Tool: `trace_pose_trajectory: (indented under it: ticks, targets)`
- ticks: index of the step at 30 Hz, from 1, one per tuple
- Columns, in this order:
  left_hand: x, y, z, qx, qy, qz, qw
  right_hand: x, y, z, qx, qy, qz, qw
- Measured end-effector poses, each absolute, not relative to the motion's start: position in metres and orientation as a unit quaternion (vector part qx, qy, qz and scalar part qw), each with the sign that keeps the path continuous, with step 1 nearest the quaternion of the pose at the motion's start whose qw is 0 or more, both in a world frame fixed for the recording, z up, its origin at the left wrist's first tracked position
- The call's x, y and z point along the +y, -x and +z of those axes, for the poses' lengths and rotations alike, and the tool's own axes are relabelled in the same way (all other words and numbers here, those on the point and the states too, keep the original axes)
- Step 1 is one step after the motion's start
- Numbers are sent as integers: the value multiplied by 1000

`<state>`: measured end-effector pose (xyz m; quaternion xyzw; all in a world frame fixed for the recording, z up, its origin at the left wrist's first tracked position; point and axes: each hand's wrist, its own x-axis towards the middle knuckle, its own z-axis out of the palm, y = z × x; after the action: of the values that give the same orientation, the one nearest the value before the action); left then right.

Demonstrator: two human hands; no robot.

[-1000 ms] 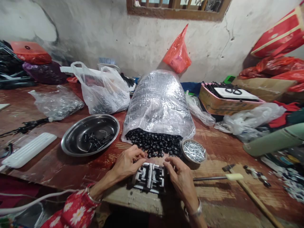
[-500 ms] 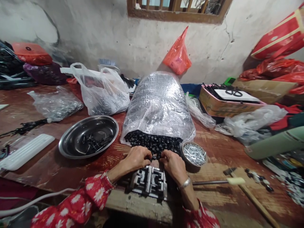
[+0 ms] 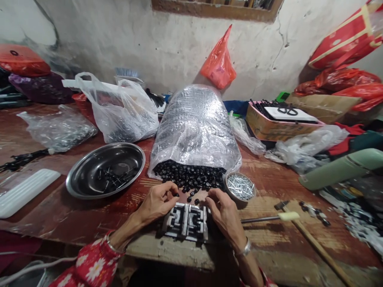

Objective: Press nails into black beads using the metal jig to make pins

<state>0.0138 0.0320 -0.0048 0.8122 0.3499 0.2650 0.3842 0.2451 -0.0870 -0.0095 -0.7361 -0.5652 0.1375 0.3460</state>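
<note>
My left hand point(image 3: 157, 202) pinches a small round black part point(image 3: 176, 195) between thumb and fingertips, just left of a metal jig point(image 3: 188, 223) with black pieces in its slots. My right hand point(image 3: 224, 209) is curled at the jig's right side, thumb and fingers close together; what they hold, if anything, is hidden. A few loose black parts point(image 3: 191, 195) lie between my hands. Behind them a silvery-white plastic bag point(image 3: 197, 123) lies with its mouth towards me, full of the same black parts. Beside my right hand stands a bowl of nails point(image 3: 241, 186).
On the left a steel basin point(image 3: 72, 181) holds black parts with metal pins. To the right lie a hammer point(image 3: 317, 239) and a tool with a pale yellow handle point(image 3: 289, 216). A green flask point(image 3: 344, 167), plastic bags and a box point(image 3: 269, 125) stand further off.
Both hands have drawn apart and back from the bag's mouth towards the jig's sides. Loose black parts now show between them. The camera view has shifted slightly.
</note>
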Motion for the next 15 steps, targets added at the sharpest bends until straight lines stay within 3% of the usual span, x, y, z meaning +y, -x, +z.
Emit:
trace_pose_trajectory:
  ticks: [6,15]
  targets:
    - [34,-15,-5,363,-822,246,364,-84,-245,-8,-552,785,140,245]
    - [37,-19,-10,378,-825,185,378,-98,-262,0,-554,788,56,263]
